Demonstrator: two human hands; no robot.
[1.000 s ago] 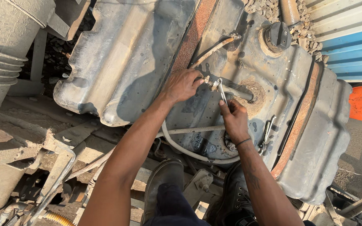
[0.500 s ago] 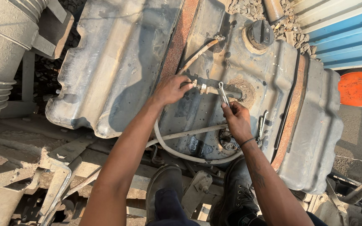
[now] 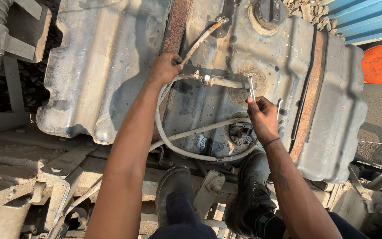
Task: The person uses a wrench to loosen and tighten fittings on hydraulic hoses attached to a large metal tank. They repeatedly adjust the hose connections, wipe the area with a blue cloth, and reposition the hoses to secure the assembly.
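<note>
**A:** I'm looking down on the big dirty metal tank [image 3: 111,66]. Where are the hands on it?

**B:** My left hand [image 3: 164,68] is closed around the pale hose [image 3: 180,152] near the tank's rusty strap [image 3: 175,26], just left of the hose's metal fitting [image 3: 206,80]. My right hand [image 3: 261,116] is farther right on the tank top, fingers pinched on the shank of a slim wrench [image 3: 251,87].

**A:** How does the wrench lie?

**B:** Its long axis runs almost straight away from my right hand, up the tank, with the head at the far end of the fitting's pipe, by the round rusty patch [image 3: 246,82]. The pipe itself lies crosswise, left to right, between both hands. The right hand is nearer the wrench head; whether the head has seated, I cannot tell.
</note>
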